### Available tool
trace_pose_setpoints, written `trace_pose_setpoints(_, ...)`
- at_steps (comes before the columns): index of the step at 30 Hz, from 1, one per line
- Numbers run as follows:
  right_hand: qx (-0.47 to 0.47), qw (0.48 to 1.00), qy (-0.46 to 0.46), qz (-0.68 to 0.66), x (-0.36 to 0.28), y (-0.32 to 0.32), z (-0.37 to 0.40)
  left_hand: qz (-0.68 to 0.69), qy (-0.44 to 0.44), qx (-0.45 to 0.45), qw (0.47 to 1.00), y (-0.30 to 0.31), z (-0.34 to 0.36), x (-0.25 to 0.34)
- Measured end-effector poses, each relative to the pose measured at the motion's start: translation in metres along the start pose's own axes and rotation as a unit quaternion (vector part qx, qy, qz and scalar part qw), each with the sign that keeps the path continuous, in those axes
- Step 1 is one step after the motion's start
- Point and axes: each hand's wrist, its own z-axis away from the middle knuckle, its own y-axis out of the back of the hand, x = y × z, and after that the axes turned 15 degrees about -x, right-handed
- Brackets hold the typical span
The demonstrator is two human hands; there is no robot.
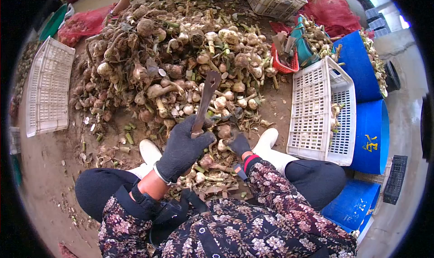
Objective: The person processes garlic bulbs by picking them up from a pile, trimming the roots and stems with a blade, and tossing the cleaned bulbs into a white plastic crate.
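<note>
My left hand [183, 147], in a dark glove, is closed around a flat metal blade [208, 97] that points up and away from me, with a notch or hole near its tip. My right hand [239, 145], gloved too, is lower and to the right, its fingertips closed on a pale garlic bulb [223, 145]. The far side of that grip is partly hidden. Just in front lies a large heap of garlic [181, 54] with dirty skins, roots and cut stalks. More loose bulbs and trimmings lie between my legs, such as a whitish bulb [200, 177].
White plastic crates stand at left [49, 86] and right [312, 113]. Blue containers [368, 136] line the right side, near a small red basket [289, 63]. Red mesh bags [86, 25] lie at the back, where another person's foot [120, 7] shows.
</note>
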Motion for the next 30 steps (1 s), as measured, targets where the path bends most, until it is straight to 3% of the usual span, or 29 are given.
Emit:
trace_pose_setpoints(3, 0.087, 0.994, 0.053, 0.031, -0.024, -0.02, -0.003, -0.009, -0.011, 0.002, 1.0, 0.003, 0.005, 0.0)
trace_pose_setpoints(6, 0.036, 0.995, 0.051, 0.075, -0.06, -0.04, 0.0, 0.023, 0.045, -0.008, 0.999, 0.002, 0.013, 0.008)
trace_pose_setpoints(9, -0.003, 0.999, 0.007, 0.054, -0.051, -0.028, 0.013, 0.037, 0.036, -0.005, 0.999, -0.005, 0.007, 0.014)
trace_pose_setpoints(11, 0.003, 0.999, 0.024, 0.041, -0.038, -0.014, 0.017, 0.031, 0.011, 0.008, 0.999, -0.006, 0.002, 0.01)
trace_pose_setpoints(13, 0.047, 0.973, 0.214, -0.078, -0.031, -0.001, 0.026, -0.06, -0.016, 0.029, 0.998, -0.005, -0.002, 0.009)
trace_pose_setpoints(14, 0.059, 0.961, 0.228, -0.146, -0.025, 0.004, 0.036, 0.009, 0.017, -0.002, 1.0, -0.005, -0.004, 0.007)
trace_pose_setpoints(17, 0.09, 0.956, 0.233, -0.155, -0.034, 0.025, 0.058, 0.011, 0.028, -0.008, 1.0, -0.012, -0.015, -0.008)
trace_pose_setpoints(21, 0.085, 0.934, 0.33, -0.107, -0.094, 0.065, 0.133, -0.119, 0.015, -0.03, 0.992, -0.029, -0.011, 0.001)
trace_pose_setpoints(22, 0.07, 0.923, 0.357, -0.123, -0.097, 0.064, 0.139, -0.074, 0.008, -0.09, 0.993, -0.031, -0.014, -0.003)
trace_pose_setpoints(23, 0.072, 0.923, 0.357, -0.121, -0.097, 0.064, 0.144, -0.074, 0.005, -0.091, 0.993, -0.035, -0.012, -0.005)
trace_pose_setpoints(25, 0.095, 0.964, 0.248, -0.006, -0.104, 0.068, 0.158, -0.091, 0.003, -0.097, 0.991, -0.041, -0.008, -0.004)
trace_pose_setpoints(26, 0.109, 0.946, 0.301, -0.041, -0.108, 0.068, 0.166, -0.091, 0.001, -0.097, 0.991, -0.041, -0.007, -0.005)
trace_pose_setpoints(30, 0.165, 0.95, 0.259, -0.052, -0.117, 0.071, 0.177, 0.154, 0.026, -0.136, 0.978, -0.032, -0.002, 0.004)
